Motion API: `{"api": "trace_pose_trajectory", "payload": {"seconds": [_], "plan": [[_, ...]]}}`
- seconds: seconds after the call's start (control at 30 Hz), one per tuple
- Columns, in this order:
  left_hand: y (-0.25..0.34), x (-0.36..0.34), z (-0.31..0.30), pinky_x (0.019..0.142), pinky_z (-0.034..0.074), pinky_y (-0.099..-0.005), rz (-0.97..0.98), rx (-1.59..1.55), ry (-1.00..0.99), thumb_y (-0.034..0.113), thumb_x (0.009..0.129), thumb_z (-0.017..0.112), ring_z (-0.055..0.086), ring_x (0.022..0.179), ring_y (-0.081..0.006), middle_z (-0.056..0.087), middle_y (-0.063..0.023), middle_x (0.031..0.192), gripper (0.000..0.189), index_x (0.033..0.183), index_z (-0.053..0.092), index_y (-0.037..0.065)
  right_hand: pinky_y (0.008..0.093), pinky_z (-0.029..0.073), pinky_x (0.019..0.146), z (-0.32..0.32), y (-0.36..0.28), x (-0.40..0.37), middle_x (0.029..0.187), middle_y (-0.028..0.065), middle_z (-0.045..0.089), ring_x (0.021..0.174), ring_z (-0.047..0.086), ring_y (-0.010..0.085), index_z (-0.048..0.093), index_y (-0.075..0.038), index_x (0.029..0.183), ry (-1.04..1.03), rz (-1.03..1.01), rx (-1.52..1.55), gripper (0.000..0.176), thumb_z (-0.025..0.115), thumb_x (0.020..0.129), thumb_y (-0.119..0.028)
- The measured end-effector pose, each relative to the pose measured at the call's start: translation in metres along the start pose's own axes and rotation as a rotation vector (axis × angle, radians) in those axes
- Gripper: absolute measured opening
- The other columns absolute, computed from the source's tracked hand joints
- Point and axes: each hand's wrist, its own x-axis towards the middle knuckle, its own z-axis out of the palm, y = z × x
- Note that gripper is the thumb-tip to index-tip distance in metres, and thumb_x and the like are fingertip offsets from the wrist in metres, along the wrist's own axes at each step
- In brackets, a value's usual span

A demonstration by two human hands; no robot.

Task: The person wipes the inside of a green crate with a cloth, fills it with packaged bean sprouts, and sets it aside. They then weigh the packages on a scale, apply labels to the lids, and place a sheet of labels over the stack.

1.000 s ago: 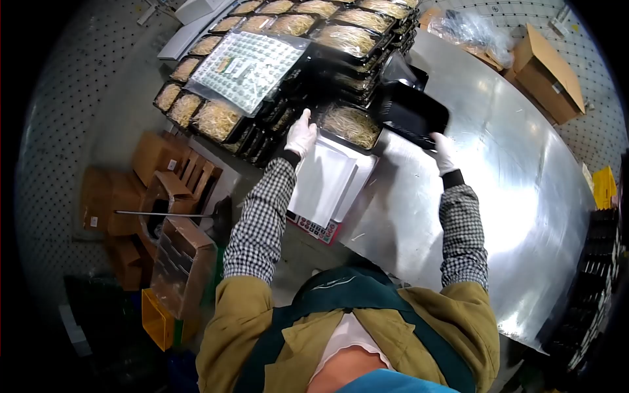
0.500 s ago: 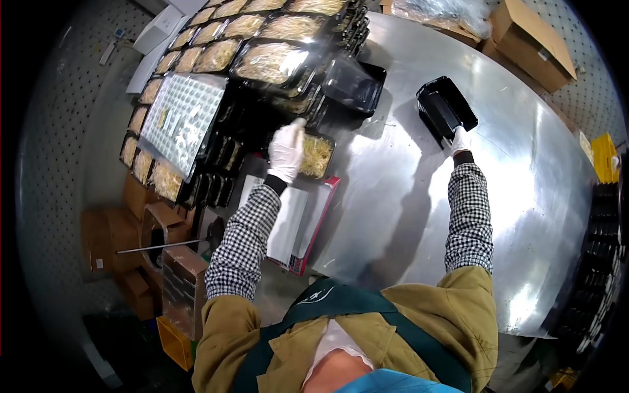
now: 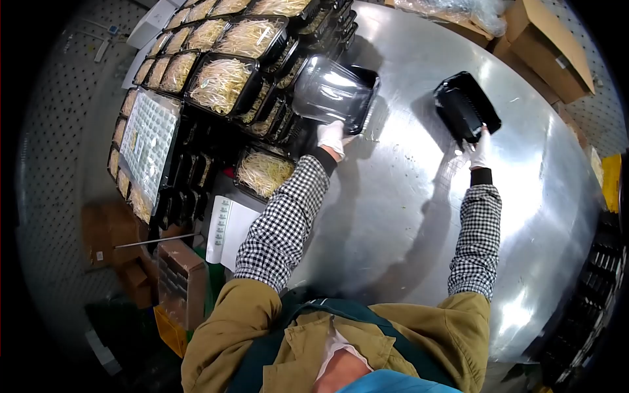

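Observation:
My right hand (image 3: 482,149), in a white glove, grips the near end of an empty black plastic tray (image 3: 466,105) tilted above the metal table. My gloved left hand (image 3: 331,136) is at the near edge of a clear plastic lid (image 3: 331,85), its fingers closed on that edge and partly hidden. The lid lies over a black tray (image 3: 363,108) beside the stacked packs. Left of my left forearm sits a black tray of bean sprouts (image 3: 262,171).
Stacks of packed sprout trays (image 3: 223,85) fill the left, with a sheet of round labels (image 3: 147,147) on top. White label paper (image 3: 229,229) lies near the table's left edge. Cardboard boxes (image 3: 547,46) stand beyond the far right edge; black trays (image 3: 590,288) are stacked at right.
My left hand has moved right, from beside the sprout tray to the clear lid. My right hand still holds the black tray, now slightly farther right. The view has shifted.

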Motion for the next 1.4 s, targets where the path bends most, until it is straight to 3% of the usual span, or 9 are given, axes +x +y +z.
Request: {"api": "trace_pose_trajectory", "payload": {"seconds": [0.1, 0.2, 0.37, 0.53, 0.67, 0.9, 1.07, 1.27, 1.4], "plan": [[-0.063, 0.024, 0.004, 0.066, 0.052, -0.0383, 0.655, 0.274, -0.226, 0.022, 0.071, 0.070, 0.062, 0.073, -0.0320, 0.062, -0.0162, 0.086, 0.026, 0.086, 0.060, 0.003, 0.0364, 0.050, 0.077, -0.022, -0.013, -0.007, 0.118, 0.0114, 0.049, 0.098, 0.052, 0.0261, 0.045, -0.011, 0.125, -0.027, 0.006, 0.130, 0.064, 0.061, 0.080, -0.053], [-0.067, -0.051, 0.069, 0.065, 0.052, -0.0384, 0.150, 0.135, -0.247, 0.014, 0.070, 0.069, 0.059, 0.073, -0.0234, 0.057, -0.0108, 0.075, 0.022, 0.084, 0.058, 0.002, 0.0344, 0.043, 0.084, -0.054, -0.021, -0.017, 0.118, 0.0067, 0.049, 0.105, 0.048, 0.0199, 0.044, -0.013, 0.128, 0.001, -0.038, 0.183, 0.069, 0.063, 0.079, -0.057], [-0.140, -0.085, 0.127, 0.050, 0.050, -0.0344, 0.361, 0.381, -0.185, 0.005, 0.072, 0.053, 0.060, 0.056, -0.0209, 0.060, -0.0071, 0.069, 0.012, 0.076, 0.058, -0.005, 0.0424, 0.037, 0.096, -0.082, -0.031, -0.096, 0.125, 0.0124, 0.046, 0.112, 0.043, 0.0265, 0.040, -0.001, 0.128, 0.321, -0.270, -0.041, 0.053, 0.046, 0.094, -0.040], [-0.214, -0.098, 0.163, 0.053, 0.052, -0.0339, 0.165, 0.346, -0.222, 0.010, 0.077, 0.057, 0.059, 0.065, -0.0236, 0.057, -0.0151, 0.092, 0.045, 0.114, 0.036, -0.003, 0.0381, 0.042, 0.092, -0.097, 0.010, -0.122, 0.135, 0.0128, 0.042, 0.115, 0.045, 0.0236, 0.032, 0.000, 0.135, 0.113, -0.333, -0.278, 0.048, 0.044, 0.095, -0.024], [-0.169, -0.154, 0.159, 0.045, 0.045, -0.0270, -0.154, 0.491, -0.464, 0.015, 0.079, 0.065, 0.053, 0.061, -0.0133, 0.056, -0.0097, 0.087, 0.075, 0.133, 0.017, -0.001, 0.0285, 0.045, 0.080, -0.072, 0.021, -0.120, 0.104, 0.0097, 0.059, 0.088, 0.056, 0.0154, 0.052, 0.005, 0.115, 0.044, -0.376, -0.352, 0.032, 0.050, 0.091, -0.016], [-0.034, -0.184, 0.030, 0.100, 0.036, -0.0382, 0.549, 0.945, -0.958, 0.034, 0.080, 0.063, 0.049, 0.114, -0.0296, 0.055, -0.0184, 0.118, 0.052, 0.120, 0.053, 0.001, 0.0320, 0.048, 0.078, -0.096, 0.025, -0.099, 0.104, 0.0183, 0.060, 0.089, 0.058, 0.0227, 0.048, 0.009, 0.120, 0.277, -0.329, -0.423, 0.041, 0.056, 0.085, -0.011], [0.087, -0.192, -0.097, 0.082, 0.048, -0.0308, 0.729, 1.065, -0.257, 0.020, 0.084, 0.062, 0.061, 0.091, -0.0188, 0.064, -0.0075, 0.095, 0.017, 0.095, 0.068, 0.009, 0.0302, 0.044, 0.085, -0.046, -0.004, -0.197, 0.101, 0.0134, 0.058, 0.092, 0.055, 0.0206, 0.050, 0.006, 0.116, 0.615, -0.622, -0.546, 0.037, 0.061, 0.087, -0.015], [0.156, -0.069, -0.244, 0.086, 0.047, -0.0389, 0.796, 1.566, 0.338, 0.019, 0.089, 0.047, 0.060, 0.097, -0.0336, 0.064, -0.0175, 0.103, 0.027, 0.105, 0.061, 0.003, 0.0306, 0.046, 0.080, 0.118, 0.110, -0.324, 0.097, 0.0089, 0.059, 0.091, 0.056, 0.0182, 0.048, 0.001, 0.120, -0.659, -0.297, -0.587, 0.042, 0.063, 0.084, -0.015], [0.154, -0.009, -0.270, 0.091, 0.044, -0.0390, 0.433, 1.618, 0.271, 0.018, 0.084, 0.050, 0.055, 0.107, -0.0340, 0.060, -0.0207, 0.110, 0.035, 0.113, 0.058, 0.002, 0.0304, 0.045, 0.083, 0.203, 0.186, -0.344, 0.102, 0.0149, 0.063, 0.093, 0.059, 0.0204, 0.044, 0.005, 0.126, -0.699, -0.123, -0.505, 0.053, 0.060, 0.085, -0.024]]}}
